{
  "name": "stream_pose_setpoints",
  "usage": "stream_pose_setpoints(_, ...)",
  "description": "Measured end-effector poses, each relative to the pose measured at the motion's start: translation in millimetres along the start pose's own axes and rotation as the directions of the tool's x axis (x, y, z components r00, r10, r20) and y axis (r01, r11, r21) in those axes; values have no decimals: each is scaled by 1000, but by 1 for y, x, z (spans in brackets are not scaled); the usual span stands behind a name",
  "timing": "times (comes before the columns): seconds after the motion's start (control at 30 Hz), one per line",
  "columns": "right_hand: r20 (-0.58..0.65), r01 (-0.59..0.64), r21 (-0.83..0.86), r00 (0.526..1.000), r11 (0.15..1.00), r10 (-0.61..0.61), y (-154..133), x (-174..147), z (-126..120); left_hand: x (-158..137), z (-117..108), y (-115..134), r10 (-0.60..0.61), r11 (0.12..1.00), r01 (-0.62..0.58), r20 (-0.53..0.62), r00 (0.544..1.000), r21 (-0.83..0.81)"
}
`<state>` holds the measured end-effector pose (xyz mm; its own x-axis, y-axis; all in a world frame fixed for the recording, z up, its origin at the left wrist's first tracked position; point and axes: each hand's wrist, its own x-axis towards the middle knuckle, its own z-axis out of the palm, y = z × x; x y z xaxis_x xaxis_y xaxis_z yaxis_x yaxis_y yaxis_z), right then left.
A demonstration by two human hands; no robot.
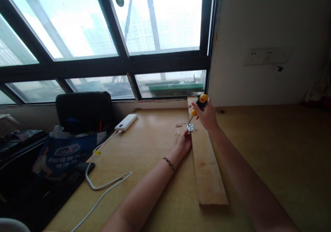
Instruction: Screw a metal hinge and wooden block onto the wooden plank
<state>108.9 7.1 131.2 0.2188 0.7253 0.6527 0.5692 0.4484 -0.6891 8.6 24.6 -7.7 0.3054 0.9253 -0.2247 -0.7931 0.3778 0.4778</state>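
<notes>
My right hand (207, 116) is wrapped round the yellow and black handle of a screwdriver (201, 102). Its shaft slants down to the left, and the tip meets a small silver hinge (190, 127) with several holes. That hinge lies at the left edge of a long wooden board (208, 170), one leaf on the board. My left hand (184, 141) is at the hinge's near side, with fingertips touching it and the palm beside the board; the fingers look closed on the hinge, though partly hidden. A small piece of torn-looking wood or paper (180, 125) is left of the hinge.
On the wooden table (152, 156), a white power bank (126, 122) lies at the left edge with a white cable (108, 185) trailing toward me. A black chair (84, 109) and a blue bag (67, 152) stand left. Behind are a window and a wall socket (267, 55).
</notes>
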Motion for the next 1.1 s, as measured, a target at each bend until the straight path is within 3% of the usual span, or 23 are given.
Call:
stream_pose_setpoints(0.37,123,-19,-66,992,998,27,3,4,3,4,-3,-1,39,999,-39,-5,999,-16)
stream_pose_setpoints(0.6,-84,-28,-265,996,964,6,-4,2,0,3,-3,0,30,999,-31,-29,999,-11)
stream_pose_setpoints(0.73,-129,-68,-198,991,978,43,0,2,3,0,-1,0,42,999,-42,-35,998,4)
stream_pose_setpoints(0.97,47,-131,36,990,991,130,1,5,1,1,0,0,70,998,-70,-33,997,2)
stream_pose_setpoints(1.1,141,-157,44,979,987,149,-8,4,-4,2,-2,-1,66,998,-65,-27,997,5)
